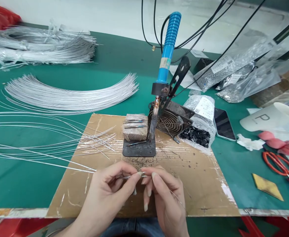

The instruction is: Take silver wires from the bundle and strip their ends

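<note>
the person is pinching a thin white wire (85,169) with both hands over the near edge of a sheet of cardboard (203,184). the left hand (107,194) is closing thumb and forefinger narrowly on the wire's end, the other fingers curled under. the right hand (164,197) is gripping the same end from the other side, its fingertips almost touching those of the left. from the pinch the wire is running away to the left, across the cardboard and out over the green table (23,184), among other loose wires (67,95) fanned out there.

just beyond the hands a soldering iron (167,49) with a blue handle is standing tilted in a dark metal stand (139,149), tip down. a pale block (135,130) is sitting just left of the tip and a small fan (171,121) just right of it. a phone (223,124) and red scissors (279,163) are lying further right.
</note>
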{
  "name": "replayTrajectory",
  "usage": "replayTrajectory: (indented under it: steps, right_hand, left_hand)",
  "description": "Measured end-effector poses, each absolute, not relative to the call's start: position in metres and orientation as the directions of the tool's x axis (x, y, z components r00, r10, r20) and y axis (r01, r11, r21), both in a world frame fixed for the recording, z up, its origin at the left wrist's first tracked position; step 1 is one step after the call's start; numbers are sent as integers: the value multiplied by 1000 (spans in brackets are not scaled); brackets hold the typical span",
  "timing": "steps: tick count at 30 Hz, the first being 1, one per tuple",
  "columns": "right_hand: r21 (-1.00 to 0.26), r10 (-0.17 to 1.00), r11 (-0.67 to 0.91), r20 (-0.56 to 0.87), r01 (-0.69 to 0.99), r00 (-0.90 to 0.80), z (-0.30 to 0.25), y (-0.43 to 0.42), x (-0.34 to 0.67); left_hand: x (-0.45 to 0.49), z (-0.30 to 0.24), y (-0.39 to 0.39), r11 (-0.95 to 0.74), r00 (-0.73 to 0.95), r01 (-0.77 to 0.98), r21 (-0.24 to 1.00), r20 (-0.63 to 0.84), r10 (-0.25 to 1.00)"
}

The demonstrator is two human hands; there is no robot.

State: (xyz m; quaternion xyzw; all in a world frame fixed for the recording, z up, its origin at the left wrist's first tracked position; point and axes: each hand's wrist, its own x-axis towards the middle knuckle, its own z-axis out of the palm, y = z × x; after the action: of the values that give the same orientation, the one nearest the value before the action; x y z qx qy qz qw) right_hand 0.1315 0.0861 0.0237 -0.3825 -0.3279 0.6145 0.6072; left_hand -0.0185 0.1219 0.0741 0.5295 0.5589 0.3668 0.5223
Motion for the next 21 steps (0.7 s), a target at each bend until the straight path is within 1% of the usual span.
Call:
replayTrajectory:
  steps: [4,6,10,12,16,21]
  right_hand:
    - [-870,997,-46,-70,-491,29,24,88,132]
    - [-868,995,-59,-92,-494,43,26,88,132]
    - [-859,977,-138,-200,-493,75,36,87,131]
    - [-853,970,-161,-230,-497,81,41,87,130]
    - [-848,962,-179,-257,-499,91,41,88,127]
    - [-856,966,-156,-235,-493,103,39,89,127]
  left_hand:
    - [-20,72,120,201,113,250,947,-234,966]
    - [-21,72,121,197,120,260,945,-234,965]
    - [-20,74,123,175,99,231,957,-202,974]
    - [-19,73,123,163,76,250,954,-187,979]
    - [-20,68,120,99,64,321,942,-125,990]
    - [-24,66,117,15,101,410,912,-62,993]
